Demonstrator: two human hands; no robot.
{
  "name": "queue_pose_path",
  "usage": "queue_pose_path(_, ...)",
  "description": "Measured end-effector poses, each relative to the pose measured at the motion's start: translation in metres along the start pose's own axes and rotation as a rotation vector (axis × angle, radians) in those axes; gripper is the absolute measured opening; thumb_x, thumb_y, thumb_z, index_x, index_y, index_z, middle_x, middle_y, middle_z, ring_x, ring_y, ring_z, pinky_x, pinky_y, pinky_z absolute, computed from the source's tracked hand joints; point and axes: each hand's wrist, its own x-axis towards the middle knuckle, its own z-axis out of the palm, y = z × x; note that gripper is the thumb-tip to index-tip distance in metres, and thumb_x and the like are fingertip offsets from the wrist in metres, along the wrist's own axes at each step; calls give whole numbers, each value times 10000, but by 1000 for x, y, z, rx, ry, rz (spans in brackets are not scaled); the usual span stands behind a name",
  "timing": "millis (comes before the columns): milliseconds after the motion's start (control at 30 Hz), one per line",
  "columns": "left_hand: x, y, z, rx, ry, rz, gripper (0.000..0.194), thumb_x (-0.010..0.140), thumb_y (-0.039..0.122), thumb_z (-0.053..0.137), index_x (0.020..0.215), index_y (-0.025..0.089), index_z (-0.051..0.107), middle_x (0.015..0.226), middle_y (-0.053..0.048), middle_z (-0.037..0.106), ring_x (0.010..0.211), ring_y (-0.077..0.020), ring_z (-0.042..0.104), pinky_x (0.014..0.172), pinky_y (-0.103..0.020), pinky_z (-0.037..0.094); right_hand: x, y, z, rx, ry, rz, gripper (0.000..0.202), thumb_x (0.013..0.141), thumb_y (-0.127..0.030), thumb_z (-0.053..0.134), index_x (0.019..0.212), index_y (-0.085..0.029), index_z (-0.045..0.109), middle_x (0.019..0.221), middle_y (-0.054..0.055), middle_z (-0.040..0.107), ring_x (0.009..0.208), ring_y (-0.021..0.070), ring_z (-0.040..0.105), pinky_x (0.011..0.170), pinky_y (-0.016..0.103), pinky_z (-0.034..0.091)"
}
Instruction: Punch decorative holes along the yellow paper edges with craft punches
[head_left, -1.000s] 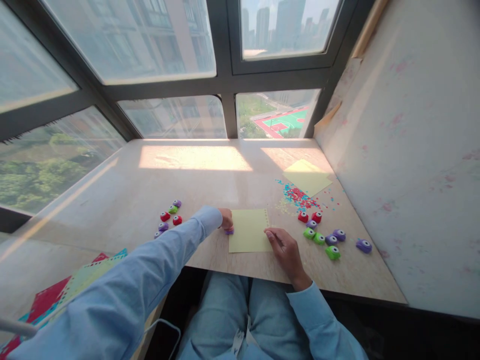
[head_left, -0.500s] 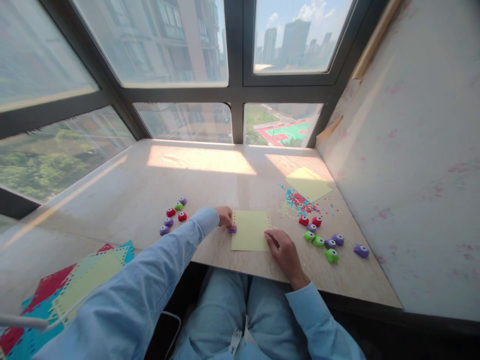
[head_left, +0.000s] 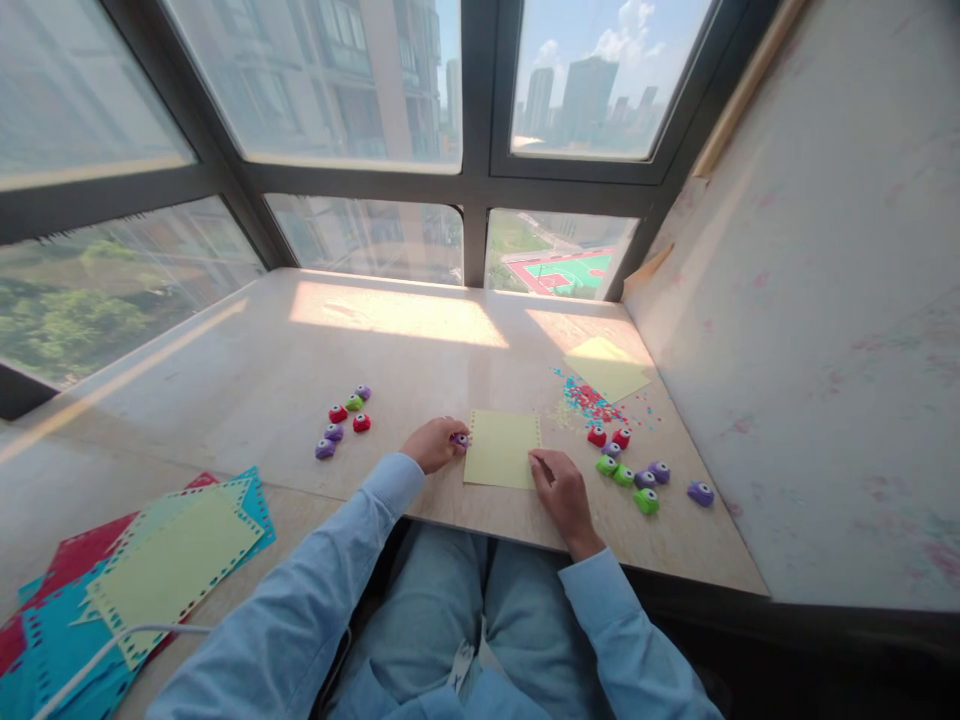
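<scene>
A pale yellow sheet [head_left: 501,450] lies near the front edge of the table, with small punched holes along its upper left and right edges. My left hand [head_left: 435,445] is closed on a purple punch [head_left: 460,440] at the sheet's left edge. On the opposite side, my right hand [head_left: 559,490] pinches the sheet's right edge between thumb and fingers. Whether the punch's slot is around the paper is too small to tell.
Several red, green and purple punches [head_left: 647,501] stand at the right, and several more [head_left: 361,423] at the left. Confetti [head_left: 589,400] lies beside another yellow sheet [head_left: 611,372]. Punched coloured sheets [head_left: 180,550] and a white cable [head_left: 112,645] are at the lower left.
My left hand has drawn back to the left of the sheet, and its grip on the purple punch shows more plainly. My right hand stays at the right edge. The view has shifted slightly.
</scene>
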Motion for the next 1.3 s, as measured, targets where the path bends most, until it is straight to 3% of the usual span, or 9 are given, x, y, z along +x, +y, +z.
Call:
queue_pose_path(200, -19, -9, -5, 12, 177, -32, 296, 800, 119, 579, 1073, 174, 682, 1045, -66, 718, 950, -177, 669, 886, -280, 510, 0, 1, 0, -16, 31, 18, 269, 945, -333, 477, 940, -185, 702, 924, 117, 731, 876, 259, 665, 826, 422, 521)
queue_pose_path(367, -46, -23, -16, 78, 255, -132, 300, 834, 145, 556, 1108, 185, 671, 1092, -66, 720, 983, -188, 670, 924, -301, 501, 0, 1, 1, -26, 35, 13, 274, 945, -332, 472, 939, -179, 700, 919, 118, 731, 870, 259, 665, 822, 421, 523)
queue_pose_path(500, -68, -38, -26, 172, 301, -285, 309, 833, 165, 567, 1123, 166, 672, 1154, -111, 701, 1074, -237, 643, 959, -341, 478, 0, 1, 1, -40, 38, 6, 278, 944, -334, 469, 935, -180, 700, 916, 117, 730, 867, 259, 666, 815, 417, 526)
queue_pose_path(633, -85, -53, -38, 281, 347, -487, 337, 864, 204, 538, 1177, 170, 657, 1165, -158, 691, 1054, -310, 650, 893, -417, 499, -1, 2, 0, -44, 35, -8, 277, 943, -336, 471, 936, -179, 700, 914, 117, 729, 866, 257, 666, 822, 418, 526)
queue_pose_path(800, -96, -61, -47, 383, 334, -681, 356, 923, 285, 475, 1237, 220, 630, 1171, -136, 687, 1023, -313, 660, 833, -404, 514, -1, 4, 0, -41, 45, -3, 281, 941, -347, 477, 925, -180, 702, 907, 115, 729, 857, 256, 667, 818, 417, 529)
queue_pose_path(900, -97, -57, -43, 409, 394, -654, 358, 919, 260, 483, 1245, 206, 618, 1241, -136, 648, 1037, -302, 654, 833, -386, 516, -1, 3, 0, -34, 49, 7, 276, 938, -351, 487, 929, -179, 702, 913, 115, 731, 858, 252, 671, 814, 409, 533)
queue_pose_path(1067, -85, -31, -19, 423, 498, -454, 348, 904, 220, 510, 1233, 205, 620, 1292, -123, 595, 1050, -260, 641, 789, -329, 523, -2, 2, -1, -36, 62, 13, 277, 933, -367, 499, 925, -182, 705, 906, 111, 734, 852, 248, 675, 809, 403, 538)
queue_pose_path(1167, -68, -10, 2, 329, 373, -294, 321, 913, 284, 527, 1207, 230, 643, 1203, -86, 632, 1001, -221, 654, 784, -293, 516, -2, 2, -1, -37, 66, 12, 282, 931, -380, 501, 920, -187, 707, 902, 109, 737, 845, 246, 676, 806, 402, 542)
queue_pose_path(1300, -43, 8, 23, 295, 223, -190, 273, 897, 350, 565, 1104, 236, 700, 1133, -79, 651, 924, -211, 669, 758, -293, 501, -3, 2, -2, -39, 58, 32, 281, 931, -377, 504, 932, -183, 707, 921, 114, 736, 857, 250, 678, 816, 412, 540)
